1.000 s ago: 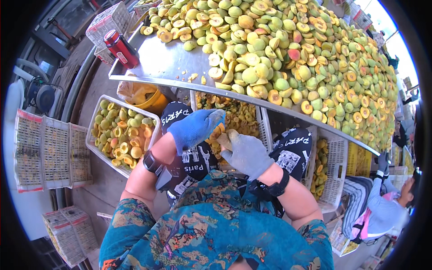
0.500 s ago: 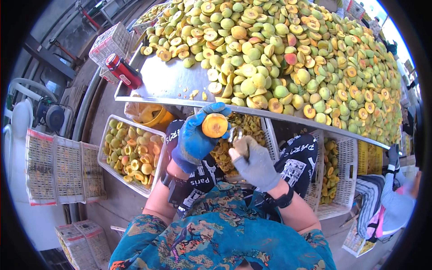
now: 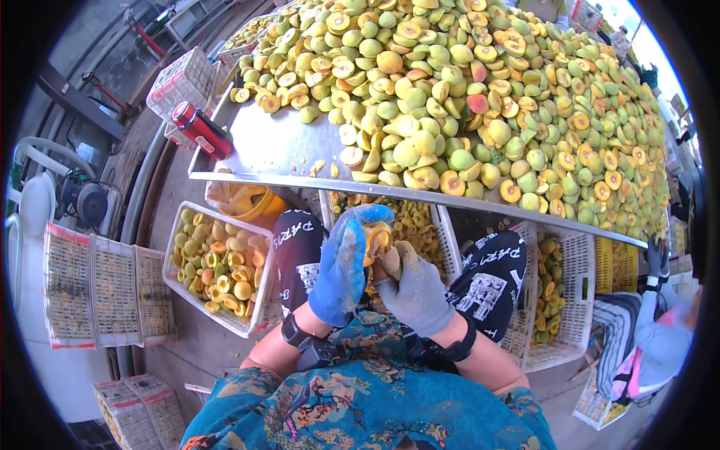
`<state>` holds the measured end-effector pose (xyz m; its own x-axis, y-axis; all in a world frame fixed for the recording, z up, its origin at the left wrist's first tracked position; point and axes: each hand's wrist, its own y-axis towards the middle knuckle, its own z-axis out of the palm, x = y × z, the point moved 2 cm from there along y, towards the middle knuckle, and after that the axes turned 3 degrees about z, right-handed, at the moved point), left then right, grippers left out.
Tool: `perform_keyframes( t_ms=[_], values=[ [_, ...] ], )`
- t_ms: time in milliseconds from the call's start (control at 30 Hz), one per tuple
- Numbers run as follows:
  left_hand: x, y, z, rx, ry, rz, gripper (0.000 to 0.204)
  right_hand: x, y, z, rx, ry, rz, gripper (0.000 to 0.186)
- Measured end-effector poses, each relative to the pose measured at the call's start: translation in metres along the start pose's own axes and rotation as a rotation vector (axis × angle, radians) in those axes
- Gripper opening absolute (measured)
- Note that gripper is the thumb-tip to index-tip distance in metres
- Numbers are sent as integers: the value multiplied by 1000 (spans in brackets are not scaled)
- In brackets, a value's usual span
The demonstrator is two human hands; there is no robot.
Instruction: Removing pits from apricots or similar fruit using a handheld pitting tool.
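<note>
My left hand (image 3: 339,262), in a blue glove, grips a halved peach (image 3: 378,237) above my lap, its orange cut side turned toward my right hand. My right hand (image 3: 418,294), in a grey glove, is closed around a small metal-ended pitting tool (image 3: 391,259). The tool's tip meets the cut side of the peach, though fingers and fruit hide much of it. Below both hands, a crate of cut fruit pieces (image 3: 420,225) sits between my knees.
A metal table (image 3: 262,142) bears a heap of halved peaches (image 3: 450,97) and a red flask (image 3: 202,131). A white crate of hollowed halves (image 3: 217,259) stands left, a white crate (image 3: 574,300) right. A yellow bucket (image 3: 266,204) is under the table. Another person (image 3: 660,337) sits far right.
My hands have come together. The left hand has lowered and turned the peach half sideways, and the right has brought the pitting tool to its cut side.
</note>
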<state>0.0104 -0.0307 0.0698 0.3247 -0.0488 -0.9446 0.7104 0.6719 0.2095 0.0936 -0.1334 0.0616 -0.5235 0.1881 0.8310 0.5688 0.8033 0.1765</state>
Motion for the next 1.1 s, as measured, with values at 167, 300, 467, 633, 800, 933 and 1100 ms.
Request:
perform_keyframes(
  t_ms=[167, 300, 467, 633, 800, 933, 1100],
  values=[
    [3, 0, 4, -24, 141, 66, 48, -5, 1, 0, 76, 62, 59, 31],
    [11, 0, 4, -65, 95, -61, 51, -12, 3, -1, 194, 74, 75, 34],
    [22, 4, 4, -69, 98, -87, 53, -22, 4, -3, 214, 108, 38, 28],
    [28, 11, 3, -97, -3, -184, 60, -27, 4, -6, 308, 149, -14, 27],
    [29, 23, -4, 107, 23, -283, 62, -32, 7, -12, 479, 251, 94, 28],
    [34, 41, -11, 324, -39, -293, 53, -40, 9, -16, 592, 402, 230, 29],
    [43, 58, -9, 438, 448, -320, 38, -48, 15, -8, 431, 107, 218, 28]
  ],
)
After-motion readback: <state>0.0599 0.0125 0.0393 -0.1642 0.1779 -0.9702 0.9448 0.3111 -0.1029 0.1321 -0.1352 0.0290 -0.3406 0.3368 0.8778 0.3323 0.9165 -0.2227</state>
